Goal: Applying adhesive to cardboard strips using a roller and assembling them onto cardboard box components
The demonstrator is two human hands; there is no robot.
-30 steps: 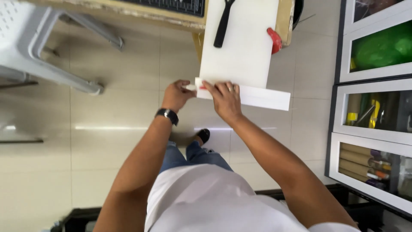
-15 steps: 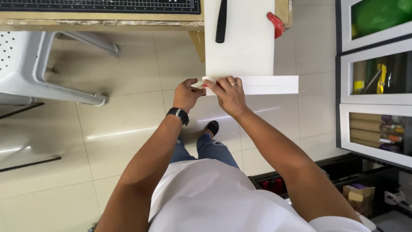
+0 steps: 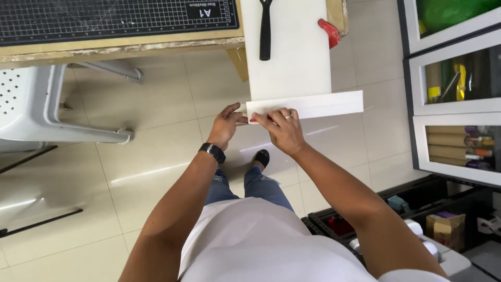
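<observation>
A long white strip [image 3: 318, 104] lies across the near end of a large white board [image 3: 289, 68] that juts out past the table edge. My left hand [image 3: 227, 124] pinches the strip's left end. My right hand [image 3: 282, 130], with a ring on one finger, presses its fingers on the strip just right of that. A small red bit [image 3: 253, 121] shows between the two hands; I cannot tell what it is. A black watch [image 3: 212, 152] sits on my left wrist.
On the board lie a black-handled tool [image 3: 265, 31] and a red object [image 3: 330, 32]. A dark cutting mat [image 3: 104, 18] covers the wooden table. A white plastic chair [image 3: 36, 112] stands left. Glass-fronted cabinets [image 3: 454, 78] with rolls stand right; black bins [image 3: 412, 209] sit near my legs.
The strip went from slanted down to the right to level across the board's end. Both hands stayed on its left end, and my view tipped further towards the table.
</observation>
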